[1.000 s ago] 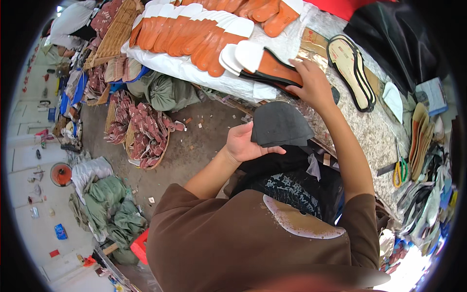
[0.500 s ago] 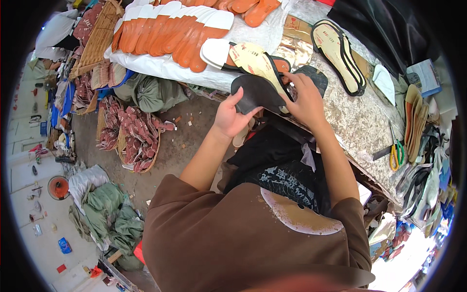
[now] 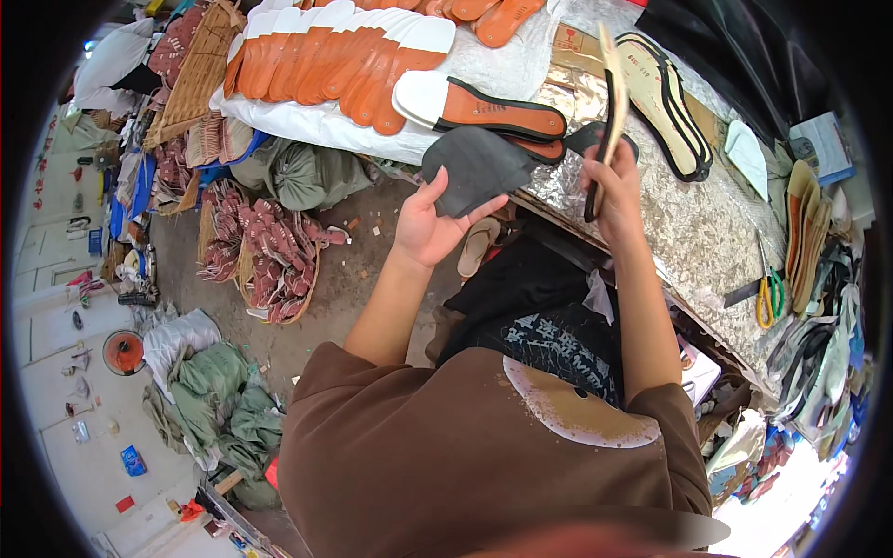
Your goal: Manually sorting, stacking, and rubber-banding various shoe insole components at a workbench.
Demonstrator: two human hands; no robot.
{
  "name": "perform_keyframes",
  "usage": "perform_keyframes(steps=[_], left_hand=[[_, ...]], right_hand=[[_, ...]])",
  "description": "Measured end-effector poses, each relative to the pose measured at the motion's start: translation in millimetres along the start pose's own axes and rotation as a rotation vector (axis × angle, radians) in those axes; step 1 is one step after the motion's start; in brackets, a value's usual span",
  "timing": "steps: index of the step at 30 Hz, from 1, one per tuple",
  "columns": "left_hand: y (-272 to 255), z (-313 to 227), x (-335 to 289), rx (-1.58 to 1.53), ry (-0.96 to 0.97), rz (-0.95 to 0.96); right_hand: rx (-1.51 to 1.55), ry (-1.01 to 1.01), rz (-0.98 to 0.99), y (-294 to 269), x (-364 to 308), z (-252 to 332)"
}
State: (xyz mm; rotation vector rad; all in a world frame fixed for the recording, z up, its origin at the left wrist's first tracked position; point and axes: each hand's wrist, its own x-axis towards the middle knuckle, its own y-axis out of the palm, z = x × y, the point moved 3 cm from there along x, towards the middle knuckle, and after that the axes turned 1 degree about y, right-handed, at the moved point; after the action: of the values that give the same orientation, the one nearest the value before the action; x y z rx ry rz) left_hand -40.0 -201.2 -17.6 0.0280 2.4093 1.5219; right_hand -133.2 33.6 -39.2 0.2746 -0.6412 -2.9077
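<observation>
My left hand (image 3: 431, 221) holds a curved black sheet piece (image 3: 479, 172) between its thumb and fingers, just over the bench's near edge. In my right hand (image 3: 616, 197) is a cream insole with a black rim (image 3: 611, 112), turned up on its edge so that mostly its side shows. Between the hands and a little farther off lies an orange insole with a white toe and black edging (image 3: 507, 113). Part of another orange insole (image 3: 544, 149) peeks out beneath it. A dark flat piece (image 3: 588, 138) lies behind my right hand, partly hidden.
Overlapping orange-and-white insoles (image 3: 344, 70) cover the far left of the bench (image 3: 693, 228). More cream black-rimmed insoles (image 3: 659, 93) lie to the right. Scissors (image 3: 767, 293) with yellow and green handles rest near the right edge. Baskets of reddish straps (image 3: 274, 251) stand on the floor.
My right hand has lifted the cream insole off the orange one and moved right with it, tipping it on edge. The left hand has shifted slightly left with the black piece.
</observation>
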Motion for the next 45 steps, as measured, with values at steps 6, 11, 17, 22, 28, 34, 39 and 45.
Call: perform_keyframes(steps=[6,11,17,22,28,34,39,45], left_hand=[[49,19,12,-0.091,-0.062,0.12],[73,43,17,-0.007,-0.149,0.176],[94,54,14,0.145,-0.174,0.198],[96,57,10,0.133,-0.168,0.173],[96,59,8,0.081,-0.175,0.201],[98,61,8,0.092,-0.178,0.187],[101,62,5,0.136,-0.169,0.152],[115,64,7,-0.136,-0.205,0.261]], right_hand=[[-0.647,-0.176,-0.053,-10,-88,23],[-0.825,-0.248,-0.121,-10,-134,23],[-0.895,-0.349,-0.174,-20,-144,36],[-0.905,-0.359,-0.17,-21,-145,36],[-0.887,-0.33,-0.167,-19,-146,39],[-0.875,-0.311,-0.175,-20,-147,39],[-0.868,-0.268,-0.174,-23,-147,37],[-0.892,-0.213,-0.132,-25,-137,34]])
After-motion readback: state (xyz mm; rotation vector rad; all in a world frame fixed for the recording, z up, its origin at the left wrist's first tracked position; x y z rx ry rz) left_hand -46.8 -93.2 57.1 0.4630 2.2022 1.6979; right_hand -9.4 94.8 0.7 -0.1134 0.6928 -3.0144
